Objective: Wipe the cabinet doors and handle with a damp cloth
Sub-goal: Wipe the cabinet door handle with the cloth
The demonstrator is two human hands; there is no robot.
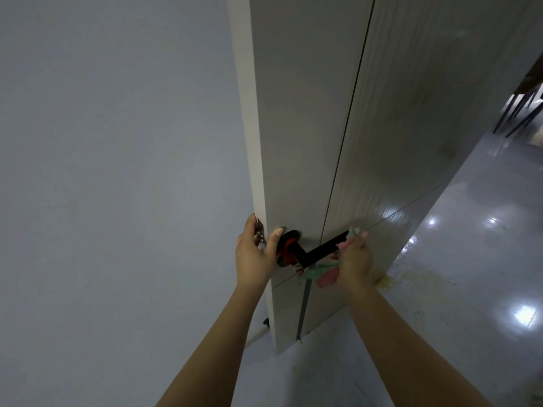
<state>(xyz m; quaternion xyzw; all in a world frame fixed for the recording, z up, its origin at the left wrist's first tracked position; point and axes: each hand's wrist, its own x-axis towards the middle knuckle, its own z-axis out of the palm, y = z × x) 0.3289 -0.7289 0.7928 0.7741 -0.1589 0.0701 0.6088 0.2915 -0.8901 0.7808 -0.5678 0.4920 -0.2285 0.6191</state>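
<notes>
A tall pale grey door [296, 136] stands open, seen edge-on from above. Its black lever handle [318, 250] sticks out to the right from a round base with a red ring. My left hand [255, 253] grips the door's front edge at the metal latch plate, thumb on the door face beside the handle base. My right hand [354, 259] holds a pink and green cloth [323, 273] wrapped over the outer end of the lever. Part of the cloth hangs below the handle.
A plain grey wall [117, 171] fills the left. Glossy grey floor tiles [470, 259] spread to the right, with a yellowish stain [411, 277] near the door's foot. Dark chair legs [517, 113] show at the far upper right.
</notes>
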